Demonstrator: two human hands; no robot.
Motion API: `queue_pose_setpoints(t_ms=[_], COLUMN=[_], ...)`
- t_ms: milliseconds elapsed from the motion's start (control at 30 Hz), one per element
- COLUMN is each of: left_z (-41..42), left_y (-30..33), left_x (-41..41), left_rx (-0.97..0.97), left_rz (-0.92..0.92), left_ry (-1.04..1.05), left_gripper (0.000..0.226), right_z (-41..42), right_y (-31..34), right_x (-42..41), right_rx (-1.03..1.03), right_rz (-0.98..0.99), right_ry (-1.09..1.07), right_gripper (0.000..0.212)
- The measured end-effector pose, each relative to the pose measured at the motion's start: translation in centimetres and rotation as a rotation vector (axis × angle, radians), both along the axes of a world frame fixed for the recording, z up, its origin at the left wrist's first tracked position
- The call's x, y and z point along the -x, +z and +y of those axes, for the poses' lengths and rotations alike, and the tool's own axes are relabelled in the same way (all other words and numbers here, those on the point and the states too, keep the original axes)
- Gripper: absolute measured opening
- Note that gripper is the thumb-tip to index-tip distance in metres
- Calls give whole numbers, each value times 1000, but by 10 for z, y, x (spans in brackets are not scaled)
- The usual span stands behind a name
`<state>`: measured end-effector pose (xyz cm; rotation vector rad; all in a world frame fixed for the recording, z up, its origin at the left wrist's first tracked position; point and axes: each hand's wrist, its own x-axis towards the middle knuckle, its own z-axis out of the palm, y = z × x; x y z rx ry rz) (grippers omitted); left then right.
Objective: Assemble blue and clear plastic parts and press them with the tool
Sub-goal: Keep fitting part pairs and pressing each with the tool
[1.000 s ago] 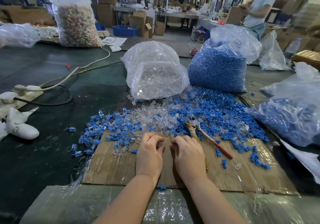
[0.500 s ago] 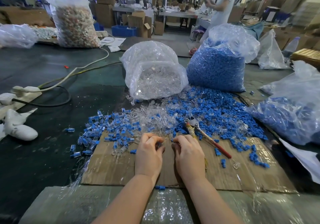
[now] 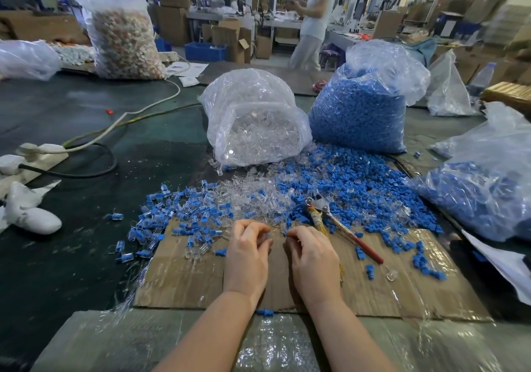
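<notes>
Two hands work close together at the near edge of the parts pile, over the cardboard sheet point(image 3: 388, 291) on the tabletop point(image 3: 71, 256). Left hand point(image 3: 247, 259) has its fingers point(image 3: 253, 229) curled in, seemingly pinching a small clear part, tho it's too small to be sure. Right hand point(image 3: 313, 259) is curled the same way; a bit of blue shows at its tips, so prob. a blue part. We judge we're at the fitting step: bringing blue and clear pieces together, not yet pressing.

Next move, we reckon: seat the two, then reach right for the pliers point(image 3: 342, 228), lying just beside the right hand w/ red handle toward us, head buried in the loose blue parts point(image 3: 359, 188).

Room: bare cardboard directly under and behind the hands. Loose clear parts point(image 3: 250, 196) crowd the front, finished-looking pieces point(image 3: 172, 216) spread left. Bag of clear parts point(image 3: 253, 119) and bag of blue parts point(image 3: 362, 107) stand well behind; another blue bag point(image 3: 482, 188) hems the right side. Cardboard's near edge sits by our wrists.
</notes>
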<state>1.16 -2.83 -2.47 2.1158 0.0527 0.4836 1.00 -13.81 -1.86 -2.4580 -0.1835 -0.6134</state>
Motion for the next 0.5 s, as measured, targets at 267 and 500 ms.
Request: queue_pose_setpoints(t_ms=[267,500], left_z=[0,2], left_y=[0,1], left_x=[-1,-1], left_rx=[-85,-56], left_rz=[33,40], left_ry=[-51,-71], left_gripper=[33,23], right_z=[-1,-2], right_y=[-3,-2], right_x=[-1,1], right_rx=[4,26], right_rz=[16,45], right_ry=[9,24], right_gripper=[8,8])
